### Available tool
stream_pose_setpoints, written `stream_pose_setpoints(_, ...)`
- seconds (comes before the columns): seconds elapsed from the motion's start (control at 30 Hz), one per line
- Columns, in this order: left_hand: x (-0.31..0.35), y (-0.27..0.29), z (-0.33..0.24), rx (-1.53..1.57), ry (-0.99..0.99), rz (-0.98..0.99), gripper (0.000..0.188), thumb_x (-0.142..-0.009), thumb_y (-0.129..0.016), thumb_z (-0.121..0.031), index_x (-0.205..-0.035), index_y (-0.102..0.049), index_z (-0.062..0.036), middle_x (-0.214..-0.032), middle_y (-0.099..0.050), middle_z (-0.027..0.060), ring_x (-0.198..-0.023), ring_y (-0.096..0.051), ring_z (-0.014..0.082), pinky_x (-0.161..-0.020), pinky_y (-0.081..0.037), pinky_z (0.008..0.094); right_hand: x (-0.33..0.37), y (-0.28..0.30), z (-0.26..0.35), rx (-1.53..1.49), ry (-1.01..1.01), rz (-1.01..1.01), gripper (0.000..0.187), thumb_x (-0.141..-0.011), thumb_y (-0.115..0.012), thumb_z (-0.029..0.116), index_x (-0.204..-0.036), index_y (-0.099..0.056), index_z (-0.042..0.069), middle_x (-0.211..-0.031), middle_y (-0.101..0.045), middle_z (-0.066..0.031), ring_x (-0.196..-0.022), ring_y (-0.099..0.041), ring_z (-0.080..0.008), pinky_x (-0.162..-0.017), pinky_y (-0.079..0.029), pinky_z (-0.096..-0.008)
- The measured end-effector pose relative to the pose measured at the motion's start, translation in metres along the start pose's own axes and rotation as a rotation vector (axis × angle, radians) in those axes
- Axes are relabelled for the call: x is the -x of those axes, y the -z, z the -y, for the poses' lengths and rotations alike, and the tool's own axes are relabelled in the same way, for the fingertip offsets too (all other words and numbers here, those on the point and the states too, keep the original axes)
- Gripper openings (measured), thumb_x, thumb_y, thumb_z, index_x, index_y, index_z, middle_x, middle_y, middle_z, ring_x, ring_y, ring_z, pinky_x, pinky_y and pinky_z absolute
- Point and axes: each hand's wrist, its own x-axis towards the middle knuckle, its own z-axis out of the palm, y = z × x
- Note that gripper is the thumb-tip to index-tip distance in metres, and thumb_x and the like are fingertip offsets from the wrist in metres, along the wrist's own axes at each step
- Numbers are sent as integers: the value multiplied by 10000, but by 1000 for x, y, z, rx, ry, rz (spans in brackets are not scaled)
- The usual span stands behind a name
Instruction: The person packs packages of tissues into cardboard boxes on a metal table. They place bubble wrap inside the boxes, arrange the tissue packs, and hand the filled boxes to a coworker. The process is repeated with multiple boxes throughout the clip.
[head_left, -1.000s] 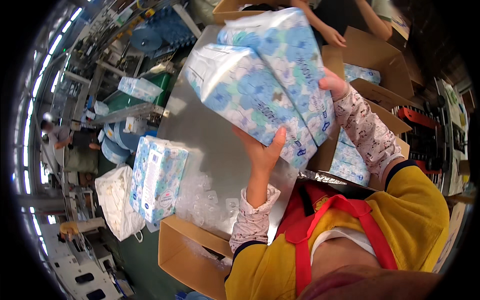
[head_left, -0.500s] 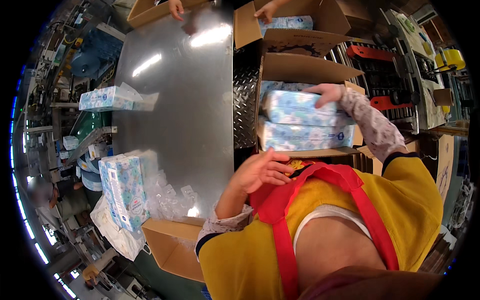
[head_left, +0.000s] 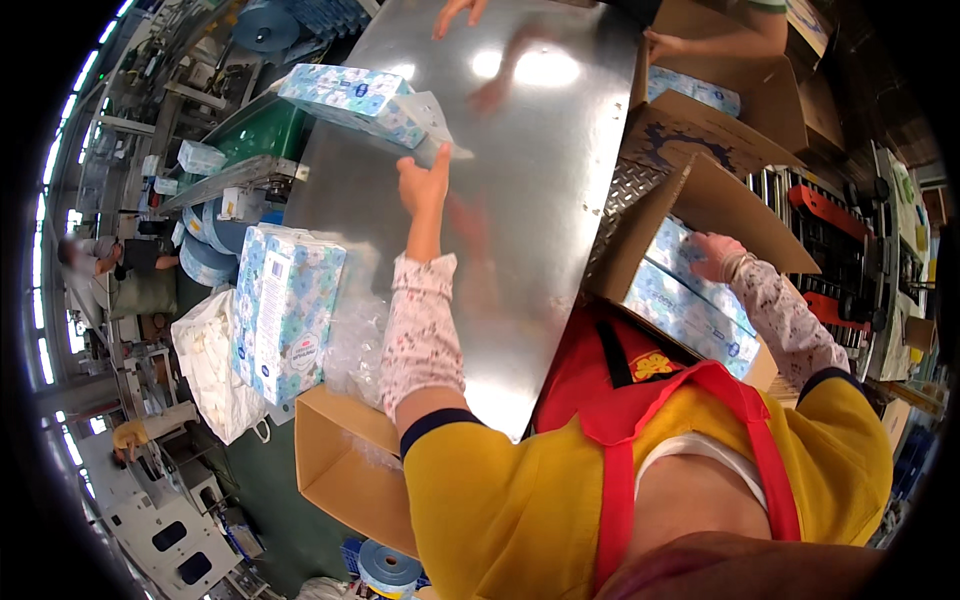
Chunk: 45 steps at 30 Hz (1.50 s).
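My left hand [head_left: 425, 185] reaches over the metal table with its fingers apart and nothing in them. Just beyond its fingertips lies a pale blue flowered tissue pack [head_left: 350, 95], with a loose clear film end pointing toward the hand. My right hand [head_left: 716, 258] is inside an open cardboard carton [head_left: 645, 225], its fingers spread on top of a flowered tissue pack [head_left: 672, 243]. Another such pack [head_left: 690, 318] lies in the carton on the side nearest me. The right palm's underside is hidden.
A block of tissue packs [head_left: 290, 310] stands at the left of the metal table [head_left: 520, 200], beside crumpled clear film [head_left: 358, 350]. An open carton [head_left: 350, 470] sits below. A green conveyor [head_left: 265, 135] meets the table's far left. A co-worker's hand [head_left: 665, 45] is at another carton [head_left: 770, 100].
My left hand has swung from beside the carton out across the table to the far pack. My right hand's pack now sits lower in the carton. The view has turned left.
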Motion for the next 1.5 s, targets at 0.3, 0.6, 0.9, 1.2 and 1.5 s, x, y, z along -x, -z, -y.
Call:
stream_pose_setpoints(0.3, -121, -29, -33, 219, 293, 163, 693, -721, -565, -693, -751, -683, -11, -897, -674, 164, -846, -654, 285, -714, -494, 400, 22, 107, 81, -229, 170, -157, 385, -762, -655, 292, -1079, -627, 76, -946, -663, -154, -933, -628, -323, -822, -505, -380)
stream_pose_setpoints(0.6, -86, -8, -77, -326, -326, -100, 232, -808, -606, -243, -913, -664, -45, -833, -674, 153, -819, -657, 344, -713, -501, 448, 15, 129, 109, -216, 360, -295, 405, -772, -640, 280, -1117, -597, 71, -1001, -642, -176, -945, -621, -331, -812, -502, -395)
stream_pose_setpoints(0.9, 71, -35, -122, -209, -742, 266, 195, -788, -601, -147, -945, -621, -32, -819, -648, 187, -792, -645, 363, -674, -511, 461, -8, 145, 129, -422, 449, -804, 579, -759, -674, 366, -1196, -523, 18, -1129, -585, -200, -1052, -563, -352, -883, -466, -411)
stream_pose_setpoints(1.2, 274, -39, -115, 207, -818, 543, 630, -745, -715, -255, -1249, -462, 25, -1101, -558, 275, -873, -577, 490, -770, -484, 497, -131, 169, 169, -368, 52, -279, 785, -547, -788, 305, -1202, -504, -23, -983, -647, -185, -894, -639, -306, -786, -503, -391)
stream_pose_setpoints(1.5, 260, -53, -91, -40, -708, 628, 194, -858, -504, -125, -966, -572, 21, -893, -608, 249, -820, -582, 443, -705, -468, 497, 78, 176, -19, -1191, 797, -778, 629, -617, -746, 64, -1206, -529, 23, -1097, -608, -63, -1018, -556, -166, -918, -437, -313)
